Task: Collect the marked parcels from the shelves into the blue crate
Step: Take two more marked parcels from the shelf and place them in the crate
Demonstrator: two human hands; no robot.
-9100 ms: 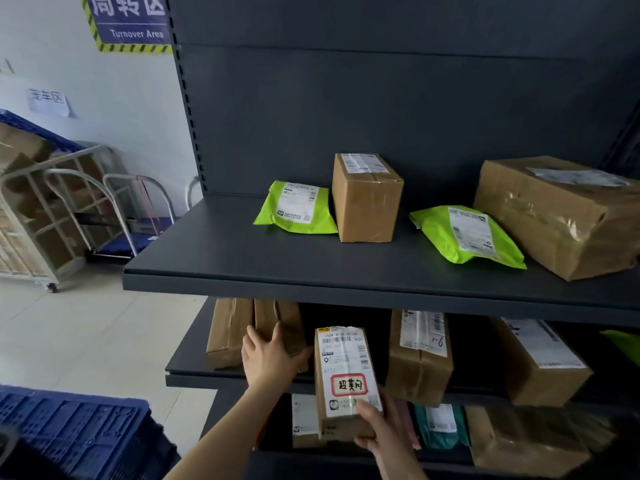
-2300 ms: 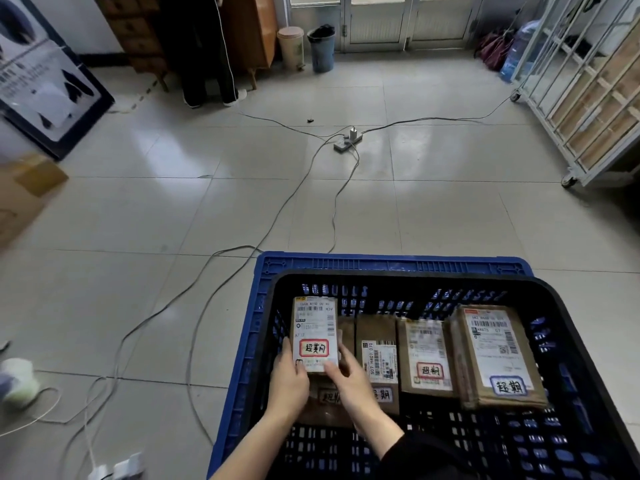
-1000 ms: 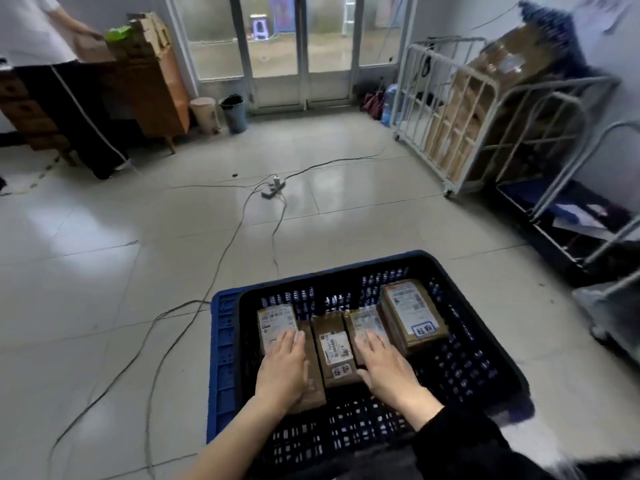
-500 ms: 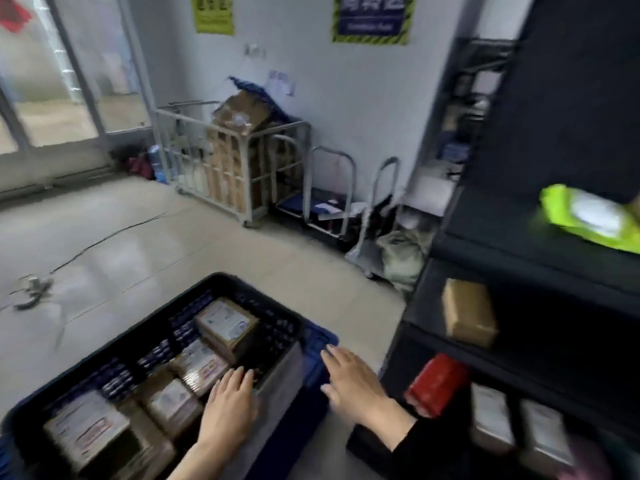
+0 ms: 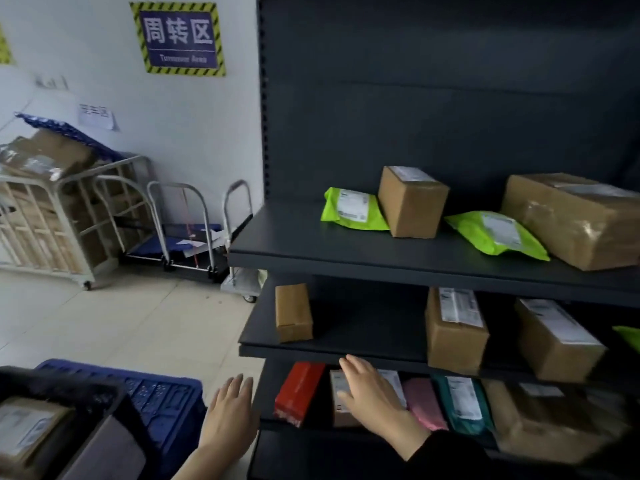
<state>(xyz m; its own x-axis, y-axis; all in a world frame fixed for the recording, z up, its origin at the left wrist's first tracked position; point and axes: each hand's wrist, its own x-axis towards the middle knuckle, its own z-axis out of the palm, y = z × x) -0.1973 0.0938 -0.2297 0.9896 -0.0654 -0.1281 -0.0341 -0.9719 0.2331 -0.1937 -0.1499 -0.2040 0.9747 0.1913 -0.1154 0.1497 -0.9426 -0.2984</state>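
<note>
turned from blue crate [image 5: 162,393] to shelves [image 5: 398,258]. right hand [image 5: 372,398] spread, empty, nearest upright labelled parcel [image 5: 341,386] directly behind; left hand [image 5: 230,415] open, farther left.

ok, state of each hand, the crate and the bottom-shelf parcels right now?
left hand: open, empty, beside the shelf edge
right hand: open, fingers spread, over a brown parcel on the bottom shelf, no grip yet
blue crate: on the floor, parcels inside
red parcel: upright on the bottom shelf, untouched
pink parcel: upright, untouched
teal parcel: upright, label facing out
</note>
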